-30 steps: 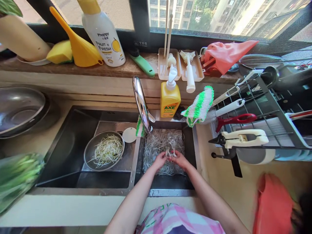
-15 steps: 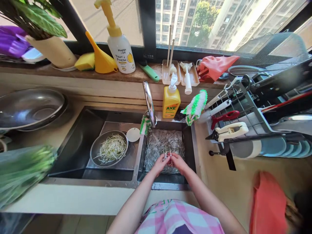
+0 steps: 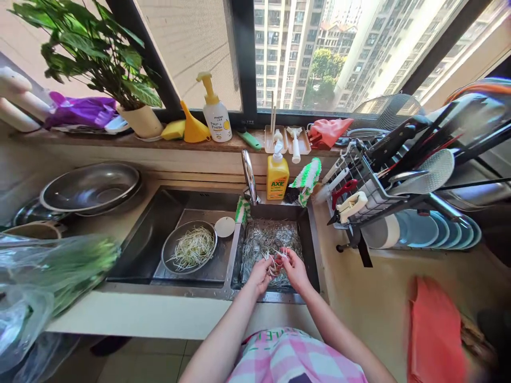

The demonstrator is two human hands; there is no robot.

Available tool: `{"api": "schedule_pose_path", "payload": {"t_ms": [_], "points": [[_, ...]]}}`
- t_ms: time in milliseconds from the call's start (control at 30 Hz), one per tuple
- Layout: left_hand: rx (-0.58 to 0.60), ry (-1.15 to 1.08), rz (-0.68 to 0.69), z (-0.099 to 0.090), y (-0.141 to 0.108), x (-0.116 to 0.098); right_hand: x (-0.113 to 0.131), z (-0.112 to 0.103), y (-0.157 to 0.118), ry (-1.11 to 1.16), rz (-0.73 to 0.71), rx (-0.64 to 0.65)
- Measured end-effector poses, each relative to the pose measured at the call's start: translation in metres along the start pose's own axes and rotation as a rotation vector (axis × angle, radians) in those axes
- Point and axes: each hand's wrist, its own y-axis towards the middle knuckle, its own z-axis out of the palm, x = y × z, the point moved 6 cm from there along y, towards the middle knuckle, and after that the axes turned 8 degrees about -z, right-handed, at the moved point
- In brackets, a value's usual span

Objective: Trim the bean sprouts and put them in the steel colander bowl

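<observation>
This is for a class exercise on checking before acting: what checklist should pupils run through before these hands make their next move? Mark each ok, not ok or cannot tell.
1. Left hand and right hand over the right basin: ok.
2. Bean sprouts held in the fingers: ok.
3. Metal bowl inside the left basin: ok.
4. Right basin free of loose strands: not ok, many lie there.
5. Faucet shut off: cannot tell.
</observation>
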Motion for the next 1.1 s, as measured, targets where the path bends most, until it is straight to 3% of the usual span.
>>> {"api": "schedule_pose_path", "payload": {"t_ms": [233,333,400,567,767,967,1100], "points": [[0.155,-0.205,0.019,0.023,-0.018,0.003,0.036,0.004,-0.015,-0.513,-0.306,0.018],[0.234,-0.124,0.05,0.032,-0.023,0.0,0.046,0.001,-0.019,-0.601,-0.332,0.013],[0.225,-0.074,0.069,0.033,-0.025,-0.002,0.05,-0.004,-0.019,-0.616,-0.298,-0.012],[0.113,-0.029,0.113,0.03,-0.023,-0.007,0.05,-0.018,-0.008,-0.46,-0.157,-0.035],[0.152,-0.002,0.174,0.035,-0.025,-0.02,0.048,-0.017,0.003,-0.281,-0.092,-0.028],[0.143,-0.006,0.187,0.03,-0.019,-0.026,0.028,-0.011,0.003,0.159,0.209,-0.04],[0.135,-0.055,0.185,0.031,-0.016,-0.026,0.023,-0.012,0.004,0.299,0.234,-0.109]]}}
